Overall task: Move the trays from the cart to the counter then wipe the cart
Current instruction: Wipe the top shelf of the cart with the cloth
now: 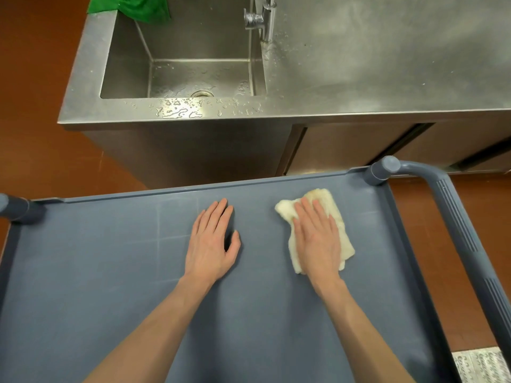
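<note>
Cart [116, 277] top under both hands, cloth [318, 230] pinned flat near its far right corner.
Soft, light and floppy, the cloth looks likely to bunch unless pressed by the whole palm, as the right hand [315, 239] does with straight fingers; the left hand [211, 241] lies open, bracing the stiff, smooth blue shelf. No trays show on cart or desk [387, 64].

Both bare forearms reached forward, roughly parallel. The left hand [211, 244] lay flat, palm down, fingers straight and together, thumb apart. The right hand [316, 233] pressed down flat, fingers extended.
</note>
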